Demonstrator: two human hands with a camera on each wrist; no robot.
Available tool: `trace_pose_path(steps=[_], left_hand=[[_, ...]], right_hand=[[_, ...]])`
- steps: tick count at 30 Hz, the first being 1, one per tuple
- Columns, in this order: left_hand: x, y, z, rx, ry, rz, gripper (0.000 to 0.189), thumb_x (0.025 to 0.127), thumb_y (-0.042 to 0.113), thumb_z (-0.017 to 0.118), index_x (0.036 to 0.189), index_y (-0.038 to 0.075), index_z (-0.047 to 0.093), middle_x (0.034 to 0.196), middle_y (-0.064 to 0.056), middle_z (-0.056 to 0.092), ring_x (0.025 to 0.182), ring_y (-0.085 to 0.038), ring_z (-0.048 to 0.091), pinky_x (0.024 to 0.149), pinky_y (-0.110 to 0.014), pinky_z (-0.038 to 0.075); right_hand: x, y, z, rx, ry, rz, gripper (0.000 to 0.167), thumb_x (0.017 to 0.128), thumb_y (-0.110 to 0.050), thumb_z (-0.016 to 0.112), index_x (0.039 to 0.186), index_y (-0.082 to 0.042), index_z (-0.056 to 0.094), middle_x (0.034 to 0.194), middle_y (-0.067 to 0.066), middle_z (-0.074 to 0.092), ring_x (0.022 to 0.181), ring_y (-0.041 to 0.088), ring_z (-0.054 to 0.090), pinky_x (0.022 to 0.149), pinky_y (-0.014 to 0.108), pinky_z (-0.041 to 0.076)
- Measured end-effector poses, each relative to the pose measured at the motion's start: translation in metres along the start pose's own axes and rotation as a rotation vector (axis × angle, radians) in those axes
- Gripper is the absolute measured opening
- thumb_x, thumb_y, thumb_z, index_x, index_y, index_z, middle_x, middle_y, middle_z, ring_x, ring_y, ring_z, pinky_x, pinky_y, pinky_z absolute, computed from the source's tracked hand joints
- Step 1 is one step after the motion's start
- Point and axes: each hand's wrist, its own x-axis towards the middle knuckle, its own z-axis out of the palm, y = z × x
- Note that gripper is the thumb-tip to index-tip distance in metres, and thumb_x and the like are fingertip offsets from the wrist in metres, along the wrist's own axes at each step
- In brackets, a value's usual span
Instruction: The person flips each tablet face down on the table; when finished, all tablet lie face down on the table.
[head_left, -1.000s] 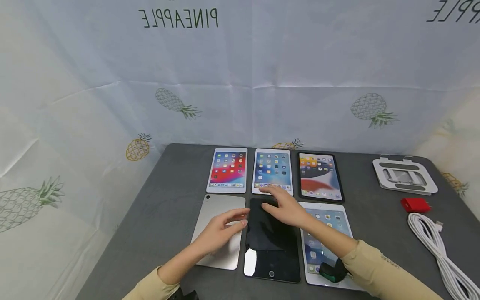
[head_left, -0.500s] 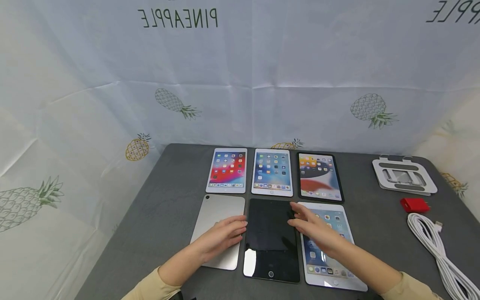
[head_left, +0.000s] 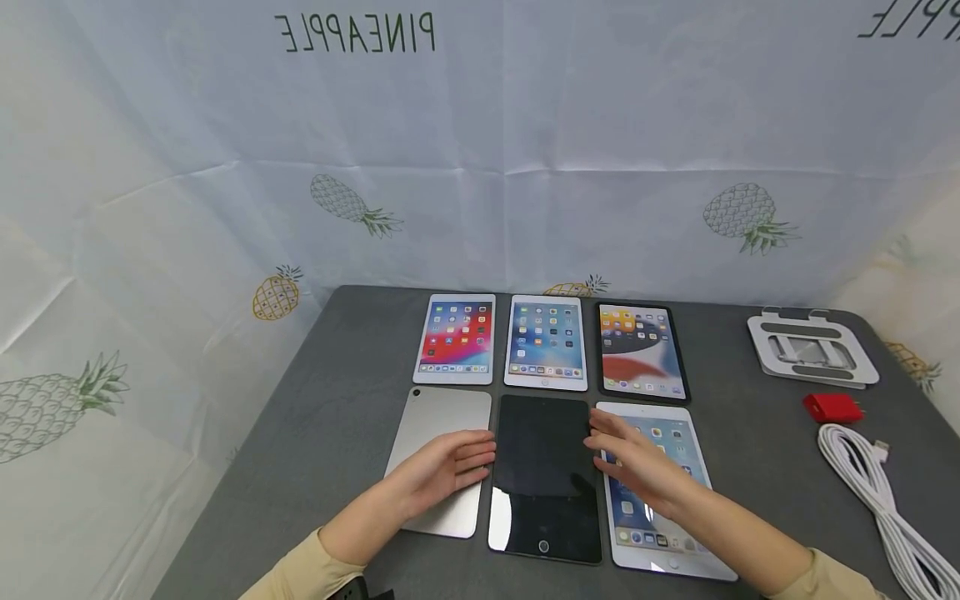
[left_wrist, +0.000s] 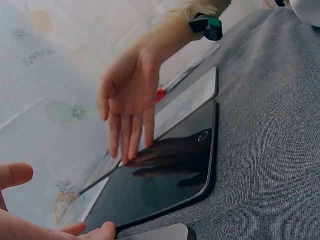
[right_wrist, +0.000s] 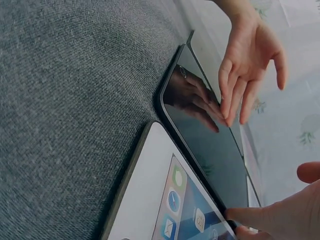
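A black tablet point(head_left: 543, 475) with a dark screen lies flat in the middle of the front row. My left hand point(head_left: 446, 471) is over the silver tablet point(head_left: 433, 417), which lies back up, and its straight fingers reach the black tablet's left edge. On the other side, my right hand point(head_left: 637, 462) hovers over a white tablet point(head_left: 675, 558) with a lit screen, fingertips at the black tablet's right edge. Both wrist views show the palms facing each other across the black tablet point(left_wrist: 165, 170), with fingers extended. Neither hand grips anything; contact with the edges is hard to tell.
Behind lie a white tablet with a red screen point(head_left: 456, 337), another white tablet point(head_left: 546, 342) and a black-framed tablet point(head_left: 643, 350). At the right are a folded stand point(head_left: 813, 348), a red charger plug point(head_left: 832, 408) and a coiled white cable point(head_left: 870, 496). A pineapple-print cloth point(head_left: 525, 125) hangs behind.
My right hand has moved right and nearer, from over the black tablet's top to its right edge. My left hand has turned, its fingers straightening along the left edge. The tablets have not moved.
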Motion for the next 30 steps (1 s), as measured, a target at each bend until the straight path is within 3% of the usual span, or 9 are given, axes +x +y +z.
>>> trace_pose_path(steps=[4, 10, 16, 21, 25, 30], left_hand=[[0.001, 0.0, -0.001, 0.01, 0.012, 0.009, 0.061, 0.1, 0.025, 0.048, 0.144, -0.014, 0.03, 0.148, -0.031, 0.033, 0.135, -0.038, 0.039, 0.112, -0.045, 0.03], [0.007, -0.002, 0.001, -0.009, 0.068, 0.017, 0.059, 0.098, 0.021, 0.053, 0.14, -0.015, 0.035, 0.134, -0.021, 0.048, 0.116, -0.023, 0.051, 0.11, -0.043, 0.034], [0.01, -0.006, 0.009, 0.044, 0.043, 0.068, 0.059, 0.096, 0.01, 0.058, 0.144, -0.01, 0.033, 0.132, -0.017, 0.055, 0.11, -0.02, 0.058, 0.102, -0.041, 0.044], [0.007, -0.007, 0.017, 0.091, 0.04, 0.126, 0.073, 0.089, -0.004, 0.062, 0.151, -0.004, 0.023, 0.139, -0.023, 0.049, 0.107, -0.025, 0.063, 0.091, -0.042, 0.052], [0.006, -0.007, 0.021, 0.093, 0.022, 0.169, 0.074, 0.086, -0.01, 0.061, 0.151, -0.003, 0.026, 0.138, -0.022, 0.052, 0.107, -0.027, 0.064, 0.091, -0.042, 0.052], [0.006, -0.008, 0.024, 0.095, 0.023, 0.201, 0.073, 0.086, -0.009, 0.061, 0.151, -0.004, 0.027, 0.139, -0.023, 0.051, 0.11, -0.03, 0.064, 0.091, -0.043, 0.052]], right_hand=[[0.0, -0.001, 0.0, 0.025, 0.003, 0.001, 0.071, 0.099, -0.015, 0.051, 0.153, 0.003, 0.009, 0.158, 0.027, 0.005, 0.143, 0.046, 0.012, 0.111, 0.059, 0.022], [0.002, -0.001, 0.004, 0.077, 0.012, -0.005, 0.069, 0.097, -0.013, 0.051, 0.152, 0.004, 0.012, 0.158, 0.026, 0.007, 0.143, 0.045, 0.013, 0.112, 0.059, 0.02], [0.004, 0.001, 0.01, 0.094, -0.001, 0.003, 0.069, 0.097, -0.014, 0.052, 0.152, 0.005, 0.013, 0.158, 0.026, 0.008, 0.143, 0.045, 0.014, 0.113, 0.059, 0.018], [0.006, -0.001, 0.019, -0.03, 0.038, 0.005, 0.07, 0.095, -0.018, 0.057, 0.152, -0.001, 0.02, 0.157, 0.026, 0.01, 0.143, 0.044, 0.012, 0.113, 0.062, 0.011], [0.012, -0.006, 0.031, -0.14, 0.052, -0.045, 0.063, 0.094, -0.021, 0.059, 0.15, -0.011, 0.031, 0.156, 0.023, 0.016, 0.141, 0.043, 0.013, 0.109, 0.069, 0.011], [0.038, -0.014, 0.044, -0.409, 0.025, -0.284, 0.058, 0.095, -0.027, 0.061, 0.148, -0.014, 0.04, 0.156, 0.016, 0.024, 0.143, 0.038, 0.018, 0.107, 0.068, 0.021]])
